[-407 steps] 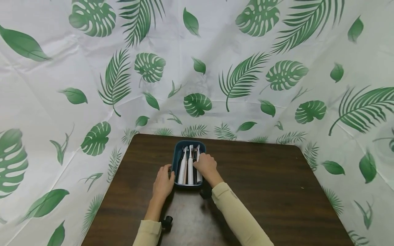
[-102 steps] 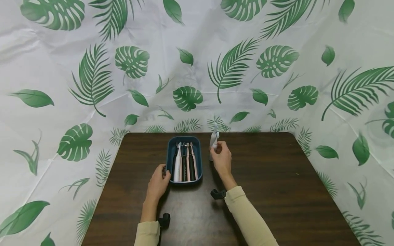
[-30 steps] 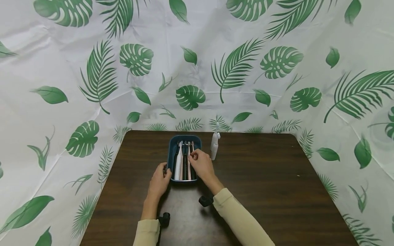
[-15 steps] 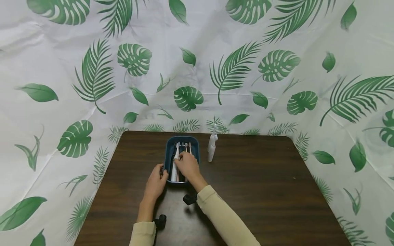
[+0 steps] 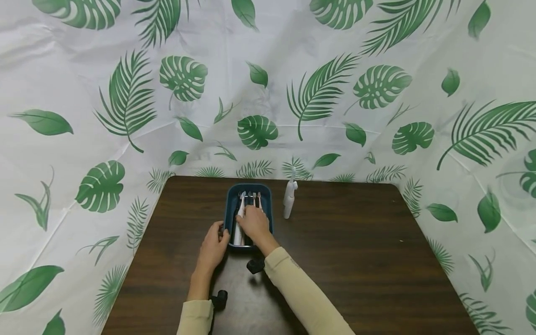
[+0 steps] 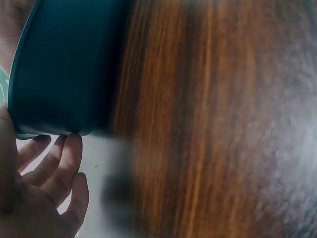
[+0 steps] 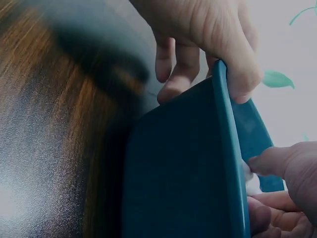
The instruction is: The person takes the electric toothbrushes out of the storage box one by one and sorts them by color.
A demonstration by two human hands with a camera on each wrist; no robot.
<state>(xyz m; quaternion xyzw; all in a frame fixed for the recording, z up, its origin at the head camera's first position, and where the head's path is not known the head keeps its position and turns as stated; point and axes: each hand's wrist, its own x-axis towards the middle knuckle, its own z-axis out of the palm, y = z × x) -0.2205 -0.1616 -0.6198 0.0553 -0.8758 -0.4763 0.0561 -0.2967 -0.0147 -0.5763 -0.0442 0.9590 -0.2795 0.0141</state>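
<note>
A dark blue tray (image 5: 226, 204) holds several electric toothbrushes lying lengthwise, white, pink and black. My left hand (image 5: 213, 246) grips the tray's left wall, its thumb at the rim and fingertips against the outside, as the right wrist view shows. Reaching over the tray, my right hand (image 5: 255, 225) pinches a white toothbrush (image 5: 238, 234) that still lies among the others. In the right wrist view, a bit of white shows between the fingers (image 7: 270, 162). The right hand hides the middle of the black and pink toothbrushes.
Two white electric toothbrushes (image 5: 289, 204) stand upright on the table just right of the tray, one partly behind the other. The dark wooden table (image 5: 356, 242) meets a leaf-patterned white sheet (image 5: 226, 88) at its back edge. A black wrist camera (image 5: 255, 266) sits below each hand.
Two white toothbrushes have left the tray and now stand upright to its right. My right hand has moved left across the tray onto the remaining white toothbrush; the left stays on the tray.
</note>
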